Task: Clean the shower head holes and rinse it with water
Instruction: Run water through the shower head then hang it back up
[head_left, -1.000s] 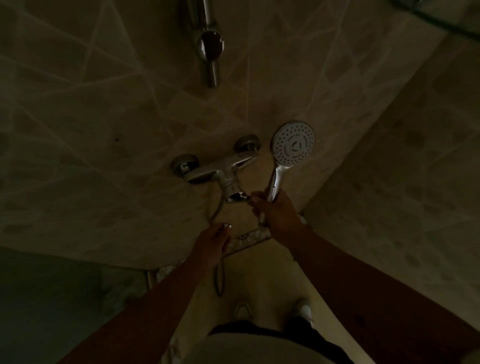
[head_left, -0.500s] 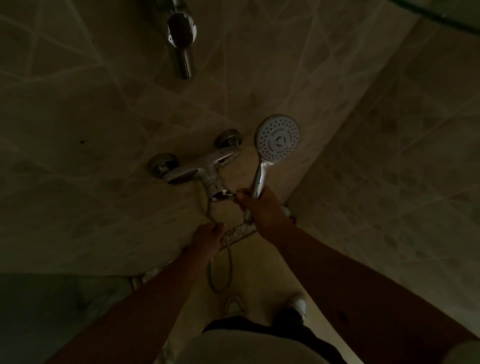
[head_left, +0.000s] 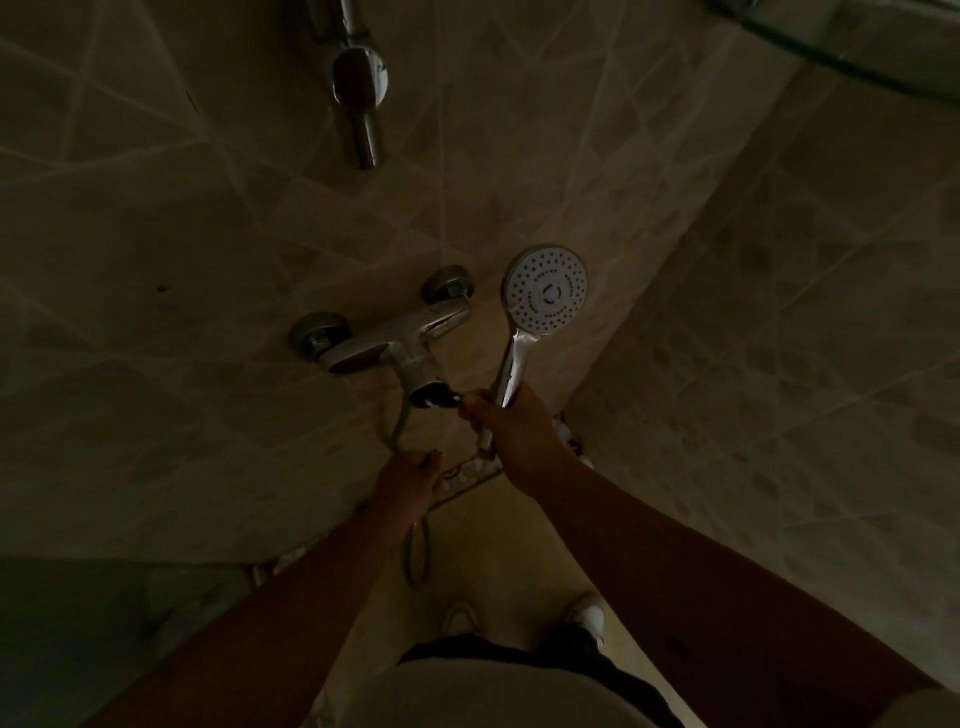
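The round white shower head (head_left: 546, 288) with its dotted face turned toward me stands upright on a chrome handle. My right hand (head_left: 511, 423) is shut on that handle, its fingertips close to the end of the chrome mixer tap (head_left: 392, 343) on the tiled wall. My left hand (head_left: 410, 480) is lower and to the left, closed around the metal hose (head_left: 415, 551) that loops down from the tap. No water is visible.
A chrome wall holder (head_left: 358, 91) sticks out of the tiles above the tap. Tiled walls meet in a corner on the right. A pebble strip (head_left: 467, 475) runs along the wall's base. My white shoes (head_left: 587, 616) stand on the pale floor below.
The view has shifted slightly. Both hands keep their grips, the right on the shower head handle beside the tap, the left on the hose.
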